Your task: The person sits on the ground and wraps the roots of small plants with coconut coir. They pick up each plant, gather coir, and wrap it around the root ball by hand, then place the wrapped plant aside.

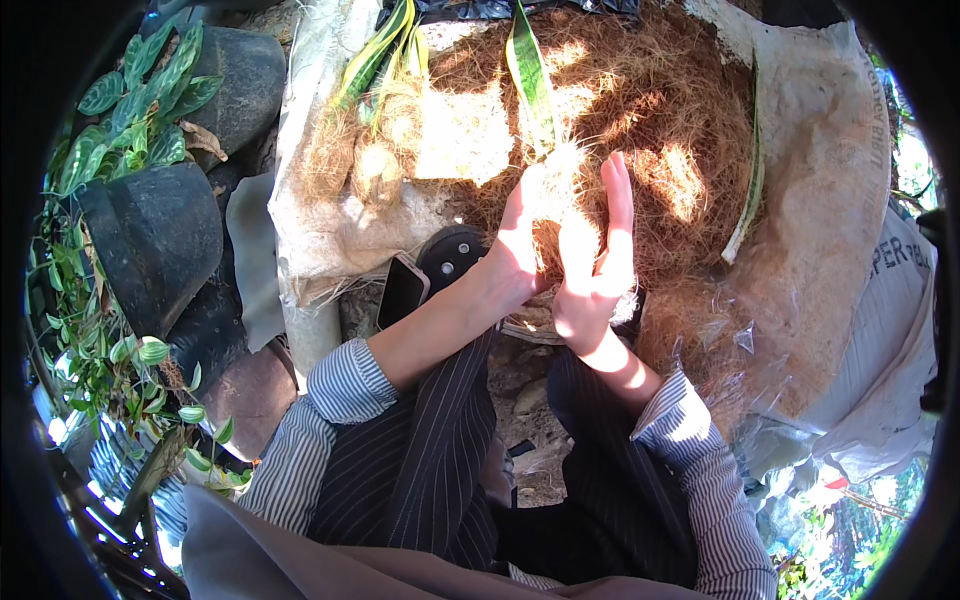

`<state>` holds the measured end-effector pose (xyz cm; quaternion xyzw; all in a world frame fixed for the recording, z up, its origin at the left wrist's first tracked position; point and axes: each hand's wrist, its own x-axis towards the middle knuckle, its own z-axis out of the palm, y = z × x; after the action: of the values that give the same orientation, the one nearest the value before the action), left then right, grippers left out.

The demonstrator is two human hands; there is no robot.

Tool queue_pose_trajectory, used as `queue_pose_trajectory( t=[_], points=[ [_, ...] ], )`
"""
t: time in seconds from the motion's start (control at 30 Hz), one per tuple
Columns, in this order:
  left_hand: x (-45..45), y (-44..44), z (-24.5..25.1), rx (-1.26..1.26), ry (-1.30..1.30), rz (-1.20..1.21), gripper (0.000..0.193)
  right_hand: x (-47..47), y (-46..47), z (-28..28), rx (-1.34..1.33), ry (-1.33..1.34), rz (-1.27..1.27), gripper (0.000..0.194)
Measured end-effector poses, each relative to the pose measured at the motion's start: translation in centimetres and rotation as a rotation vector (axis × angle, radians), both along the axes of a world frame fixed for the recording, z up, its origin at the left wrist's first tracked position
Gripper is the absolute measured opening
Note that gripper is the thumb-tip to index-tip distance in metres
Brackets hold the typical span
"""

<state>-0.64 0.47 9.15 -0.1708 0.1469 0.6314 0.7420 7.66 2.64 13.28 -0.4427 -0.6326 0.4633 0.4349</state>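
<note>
Between my two palms is a clump of coconut fibre (561,176), with a variegated snake plant leaf (531,86) standing out of its far end. My left hand (517,232) presses the clump from the left. My right hand (596,277) lies against its right side, with the fingers stretched out. Strong sunlight washes out part of the clump and the fingers. Beyond my hands spreads a loose heap of brown coconut fibre (637,97). To the left lie fibre-wrapped bundles (377,172), with yellow-edged snake plant leaves (375,56) rising from that group.
The heap rests on a woven sack (821,150). A single narrow leaf (752,169) lies at the right. Near my left forearm are a phone (401,292) and a black studded object (450,253). Dark plant pots (154,232) and leafy plants (154,90) stand left; clear plastic (739,337) lies right.
</note>
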Motion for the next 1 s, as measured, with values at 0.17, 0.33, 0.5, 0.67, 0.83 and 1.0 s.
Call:
queue_pose_trajectory(
  t=[0.17, 0.33, 0.5, 0.67, 0.83, 1.0],
  points=[
    [-0.6, 0.3, 0.3, -0.024, -0.023, -0.018, 0.037, 0.2, 1.1, -0.7, -0.099, -0.05, 0.09, 0.055],
    [-0.4, 0.5, 1.2, -0.043, 0.318, -0.033, 0.039, 0.1, 0.4, -2.0, -0.226, 0.001, 0.065, 0.056],
    [-0.8, 1.7, 0.1, -0.416, 0.549, -0.38, 0.044, 0.4, 0.3, -3.3, -0.603, 0.358, 0.068, 0.054],
    [-2.1, 2.5, -0.6, -0.418, 0.551, -0.277, 0.047, 1.0, 1.8, -3.4, -0.956, 0.777, -0.032, 0.035],
    [0.4, -0.8, 3.1, -0.481, 1.5, -0.017, 0.04, 0.7, 2.5, -2.8, -1.009, 0.727, -0.069, 0.035],
    [3.3, 0.1, 2.8, -0.328, 1.838, -0.072, 0.041, -1.1, 1.2, -3.3, -0.805, 0.894, -0.114, 0.036]
  ],
)
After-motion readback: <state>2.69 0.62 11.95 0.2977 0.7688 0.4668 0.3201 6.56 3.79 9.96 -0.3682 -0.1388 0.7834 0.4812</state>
